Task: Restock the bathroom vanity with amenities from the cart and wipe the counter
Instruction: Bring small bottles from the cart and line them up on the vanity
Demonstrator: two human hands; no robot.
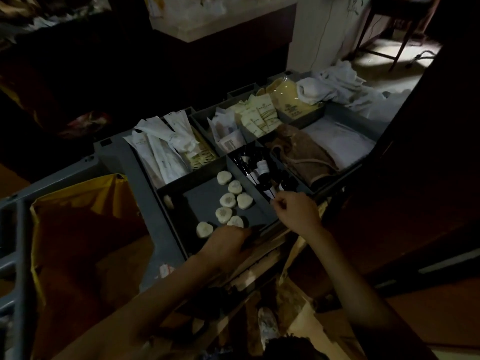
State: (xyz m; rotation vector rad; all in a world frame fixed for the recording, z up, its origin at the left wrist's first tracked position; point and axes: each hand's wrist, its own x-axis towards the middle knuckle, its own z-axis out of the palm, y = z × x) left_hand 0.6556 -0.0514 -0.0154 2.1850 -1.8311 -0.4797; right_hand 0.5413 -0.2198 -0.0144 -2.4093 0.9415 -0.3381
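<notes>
**Two hands at the cart tray**

The grey cart (pixel 124 162) has a top tray split into boxes. The near box (pixel 197 201) holds small round white soaps (pixel 228 200), about seven of them, lying flat and close together. One more pale soap (pixel 168 201) leans at the left wall of that box. The narrow box next to it holds little dark bottles (pixel 262 170) with white labels, lying in a pile. The far left box holds long white packets (pixel 161 149) and a stack of small yellow packets (pixel 201 154). The box behind the bottles holds cream packets (pixel 259 118) standing on end. To the right lie a brown cloth bag (pixel 304 154) with a cord and a flat white packet (pixel 340 141). Farther back sit a yellow bag (pixel 288 97) and white towels (pixel 335 87) in a heap. A big yellow sack (pixel 78 201) hangs open on the left side of the cart.

The left hand (pixel 226 244) rests on the near edge of the soap box, right beside two soaps. Its fingers are curled under, so I cannot tell if its grip holds anything. The right hand (pixel 296 211) is at the near end of the bottle box. Its fingertips are pinched together by the bottles, but it is too dark to see if they hold one.

The room is very dark. The shelf under the tray is a blur of brown shapes. The words on the packets are too small to read.
</notes>
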